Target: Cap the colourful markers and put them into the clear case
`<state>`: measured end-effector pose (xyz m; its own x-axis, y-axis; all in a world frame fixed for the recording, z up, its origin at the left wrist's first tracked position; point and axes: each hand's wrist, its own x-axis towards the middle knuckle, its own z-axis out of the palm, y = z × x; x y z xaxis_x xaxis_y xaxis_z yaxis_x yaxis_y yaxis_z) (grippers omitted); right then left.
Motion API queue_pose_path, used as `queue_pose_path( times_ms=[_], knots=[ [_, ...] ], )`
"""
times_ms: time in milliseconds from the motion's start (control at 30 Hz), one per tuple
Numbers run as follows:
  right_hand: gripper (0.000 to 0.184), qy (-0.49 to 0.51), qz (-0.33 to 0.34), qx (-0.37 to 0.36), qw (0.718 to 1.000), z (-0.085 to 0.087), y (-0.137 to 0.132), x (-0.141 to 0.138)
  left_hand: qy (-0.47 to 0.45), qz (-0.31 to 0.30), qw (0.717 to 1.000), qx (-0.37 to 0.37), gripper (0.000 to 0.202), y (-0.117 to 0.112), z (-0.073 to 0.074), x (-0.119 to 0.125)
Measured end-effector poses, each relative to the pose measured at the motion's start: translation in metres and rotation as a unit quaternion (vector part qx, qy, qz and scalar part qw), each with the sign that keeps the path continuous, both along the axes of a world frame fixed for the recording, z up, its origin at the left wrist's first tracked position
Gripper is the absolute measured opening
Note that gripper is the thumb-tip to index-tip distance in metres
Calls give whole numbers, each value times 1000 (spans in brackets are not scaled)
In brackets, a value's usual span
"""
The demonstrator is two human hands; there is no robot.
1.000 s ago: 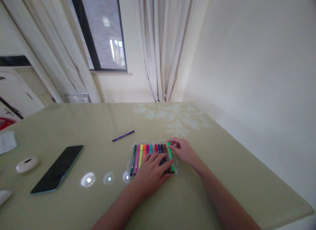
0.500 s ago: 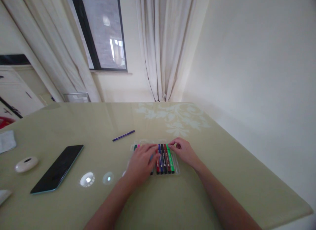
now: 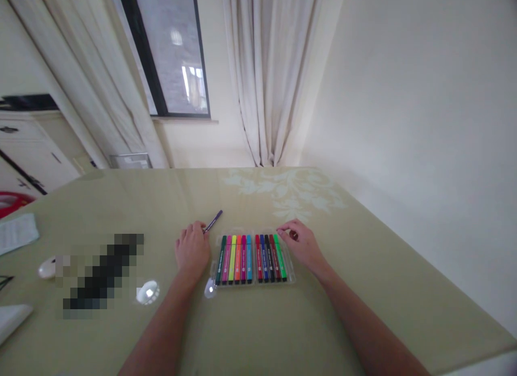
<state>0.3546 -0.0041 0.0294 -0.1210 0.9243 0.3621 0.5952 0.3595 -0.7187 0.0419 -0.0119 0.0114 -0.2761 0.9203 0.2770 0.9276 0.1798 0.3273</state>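
On the table lies a clear plastic marker case [image 3: 253, 284], open, with several coloured markers in two side-by-side rows. A bright green marker [image 3: 280, 257] is at the right end and a dark green marker [image 3: 221, 260] at the left end. Left of the case, my left hand [image 3: 193, 249] has its fingers closed around the near end of a purple marker [image 3: 214, 220], whose far end points up and right. The grip itself is partly hidden. My right hand [image 3: 301, 242] pinches the case's far right corner with thumb and forefinger.
Left on the table are a pixelated dark patch [image 3: 103, 273], a white computer mouse [image 3: 47, 268] and a pale cloth or paper [image 3: 18, 233]. A white object [image 3: 14, 318] shows at the left edge. A wall [image 3: 424, 123] borders the table's right side.
My left hand has moved left from over the markers to the purple marker and taken hold of it. That marker has turned steeper. My right hand stays at the case corner.
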Motion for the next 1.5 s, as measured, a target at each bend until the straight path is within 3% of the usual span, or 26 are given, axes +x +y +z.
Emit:
queue_pose_path(
  times_ms=[133, 200, 267, 400, 600, 733, 867, 967, 1100, 1333, 1500],
  knots=[
    [20, 10, 15, -11, 1000, 2, -4, -8, -132, -45, 988, 70, 26, 4, 3, 7],
    [24, 48, 28, -42, 998, 2, -6, -12, -228, -75, 965, 101, 27, -2, 8, 25],
    [35, 114, 42, -78, 990, 2, -8, -15, -279, -145, 942, 115, 27, -15, 11, 51],
    [40, 247, 54, -121, 960, 3, -8, -20, -259, -307, 910, 100, 22, -46, 12, 96],
    [49, 386, 17, -131, 913, 9, 2, -5, -180, -379, 903, 96, 30, -62, 5, 108],
    [46, 317, 35, -167, 933, 11, 10, 14, -62, -448, 890, 65, 44, -70, 2, 113],
    [43, 181, 69, -196, 961, 5, 10, 17, -16, -452, 891, 36, 65, -75, 1, 118],
    [31, 56, 70, -139, 986, 0, 8, 12, -4, -447, 894, 23, 67, -74, 0, 118],
    [15, -74, 42, -51, 995, -3, 7, 9, 47, -462, 886, 23, 47, -73, 0, 117],
    [9, -114, 66, -52, 990, -5, 8, 14, 56, -449, 891, 38, 43, -77, -1, 124],
    [24, -99, 27, -37, 994, -11, 13, 18, 80, -468, 878, 62, 45, -62, -10, 113]
  ],
)
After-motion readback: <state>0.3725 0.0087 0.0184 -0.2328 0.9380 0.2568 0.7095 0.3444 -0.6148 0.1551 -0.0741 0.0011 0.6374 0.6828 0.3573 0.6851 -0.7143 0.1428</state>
